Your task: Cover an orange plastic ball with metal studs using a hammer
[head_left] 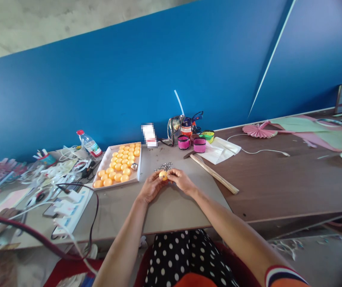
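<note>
Both my hands meet over the grey table (171, 207) around one small yellow ball (163, 175). My left hand (151, 186) curls its fingers about the ball from the left. My right hand (181, 179) pinches it from the right. Just beyond my fingers lies a little heap of small metal bits (165, 166). To the left stands a white tray (104, 162) filled with several yellow balls (119, 167) and one silvery ball (134, 166).
A wooden-handled hammer (212, 173) lies to the right. Pink and green tape rolls (192, 143) and white paper (220, 150) sit behind it. A water bottle (89, 144), power strips (66, 209) and cables crowd the left. Folded paper fans (259, 130) lie far right.
</note>
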Demonstrator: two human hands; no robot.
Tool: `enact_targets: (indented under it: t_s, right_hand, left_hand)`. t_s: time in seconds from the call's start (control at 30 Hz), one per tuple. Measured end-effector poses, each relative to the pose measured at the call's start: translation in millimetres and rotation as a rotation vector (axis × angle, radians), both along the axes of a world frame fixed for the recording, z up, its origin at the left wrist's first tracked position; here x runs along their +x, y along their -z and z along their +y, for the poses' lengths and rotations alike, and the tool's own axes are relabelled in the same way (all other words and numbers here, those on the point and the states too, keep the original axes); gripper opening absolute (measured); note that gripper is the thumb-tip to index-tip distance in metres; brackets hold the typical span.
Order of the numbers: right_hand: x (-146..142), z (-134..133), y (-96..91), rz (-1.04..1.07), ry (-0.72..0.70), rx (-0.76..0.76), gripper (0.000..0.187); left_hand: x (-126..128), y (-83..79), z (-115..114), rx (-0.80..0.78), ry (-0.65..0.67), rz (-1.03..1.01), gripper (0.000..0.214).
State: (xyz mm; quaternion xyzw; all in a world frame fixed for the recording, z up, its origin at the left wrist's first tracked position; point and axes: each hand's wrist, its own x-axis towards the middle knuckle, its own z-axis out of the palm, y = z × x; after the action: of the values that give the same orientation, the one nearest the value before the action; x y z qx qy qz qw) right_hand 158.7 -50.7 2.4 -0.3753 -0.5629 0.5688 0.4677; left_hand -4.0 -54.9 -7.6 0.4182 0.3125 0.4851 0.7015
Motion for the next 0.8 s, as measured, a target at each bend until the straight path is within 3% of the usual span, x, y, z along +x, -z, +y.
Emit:
enact_targets:
  t_s: [0.4,0.8]
  right_hand:
    - [0.2,-0.1,0.7,0.009,-0.005,0.002,0.014]
    - [2.0,2.3,4.2,-0.149,0.014,0.0,0.016]
  left_hand:
    - [0.9,-0.8,-0.3,-0.008,-0.008,0.013,0.039]
    - [3.2,-6.7,-3.8,-0.016,-0.064,0.1,0.042]
